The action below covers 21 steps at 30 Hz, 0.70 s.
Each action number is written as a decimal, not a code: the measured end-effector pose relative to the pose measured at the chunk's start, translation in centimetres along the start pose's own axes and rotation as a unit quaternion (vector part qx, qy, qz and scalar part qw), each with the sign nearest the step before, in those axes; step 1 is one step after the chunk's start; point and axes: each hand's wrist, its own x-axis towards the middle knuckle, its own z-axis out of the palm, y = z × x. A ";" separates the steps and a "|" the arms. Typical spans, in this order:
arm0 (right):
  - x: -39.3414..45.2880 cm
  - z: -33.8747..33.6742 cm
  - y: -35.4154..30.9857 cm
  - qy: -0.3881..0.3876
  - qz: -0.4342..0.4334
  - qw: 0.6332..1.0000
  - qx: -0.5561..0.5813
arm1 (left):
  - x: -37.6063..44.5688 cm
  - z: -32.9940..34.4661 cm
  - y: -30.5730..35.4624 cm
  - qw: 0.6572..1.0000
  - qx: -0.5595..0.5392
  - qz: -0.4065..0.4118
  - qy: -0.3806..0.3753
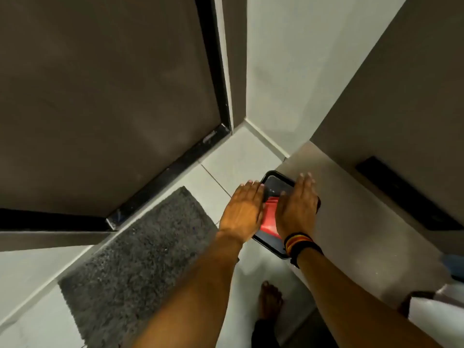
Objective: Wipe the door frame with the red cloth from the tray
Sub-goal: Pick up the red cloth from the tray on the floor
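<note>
A black tray [277, 179] sits at the corner of a grey counter, partly overhanging the floor. A folded red cloth [270, 217] lies in it, mostly hidden by my hands. My left hand [242, 210] hovers flat over the tray's left edge, fingers extended. Over the tray's right side, my right hand [297, 205] is flat with fingers stretched forward; a striped band circles its wrist. Neither hand visibly grips the cloth. The black door frame [213, 61] runs up the dark door's right edge and along its bottom.
A grey shaggy mat [135, 249] lies on the white tiled floor before the door. My bare foot [270, 300] stands below the tray. The grey counter [356, 222] carries a black slot at the right. White wall fills the corner behind.
</note>
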 end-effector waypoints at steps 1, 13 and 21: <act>0.1 0.8 1.0 -0.021 0.033 0.999 0.027 | 0.4 0.9 0.2 0.999 -0.040 -0.024 -0.003; 1.7 7.2 7.5 -0.174 0.220 0.959 0.037 | 5.0 9.2 1.8 0.931 -0.256 -0.259 -0.038; 2.9 7.7 7.7 -0.147 0.274 0.942 0.127 | 6.4 10.4 1.4 0.895 -0.319 -0.310 -0.036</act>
